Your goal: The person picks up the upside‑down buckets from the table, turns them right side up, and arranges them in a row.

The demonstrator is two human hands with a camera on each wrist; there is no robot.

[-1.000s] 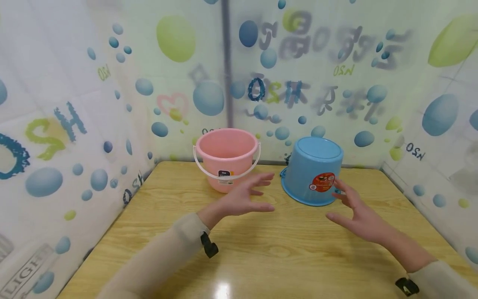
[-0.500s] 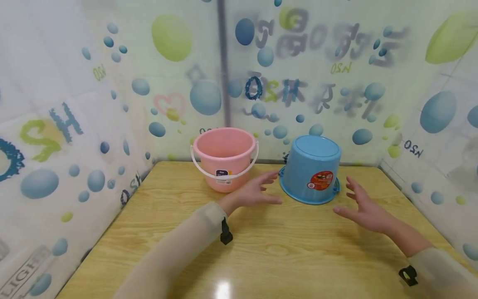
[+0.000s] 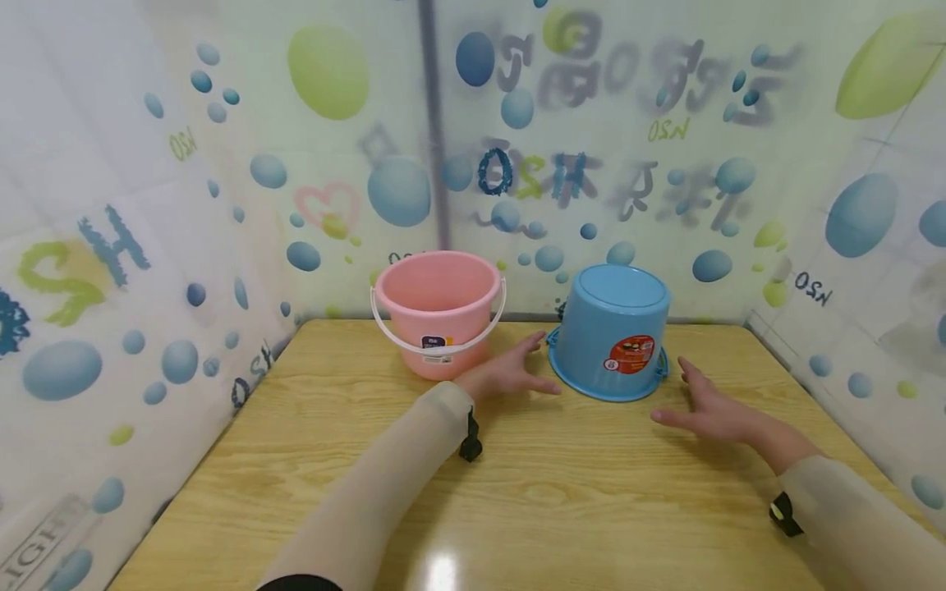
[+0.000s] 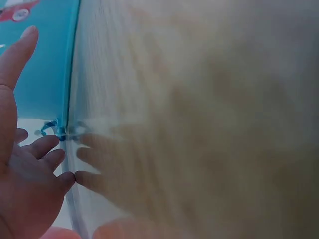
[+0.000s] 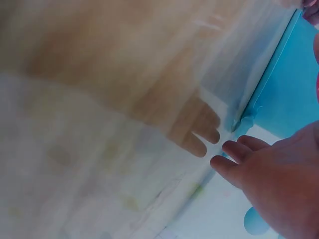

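A blue bucket [image 3: 609, 328] stands upside down on the table, its base up and a red round label facing me. My left hand [image 3: 510, 373] is just left of its rim, thumb and fingers spread apart. To the bucket's right, my right hand [image 3: 713, 410] is held with thumb and fingers apart too. Neither hand visibly grips anything. In the left wrist view the blue bucket [image 4: 42, 74] is beyond the thumb, and the right wrist view has the blue bucket [image 5: 289, 84] near the fingertips. A pink bucket [image 3: 436, 320] stands upright behind my left forearm, its white handle hanging in front.
The wooden table [image 3: 562, 501] reaches back to a patterned curtain [image 3: 399, 107] with blue and green spots. Similar curtain panels rise along the left and right sides. The pink bucket is close to my left wrist.
My left hand has moved forward and right toward the blue bucket's rim. My right hand has shifted slightly off the bucket's side and lower. Both buckets stay on the table.
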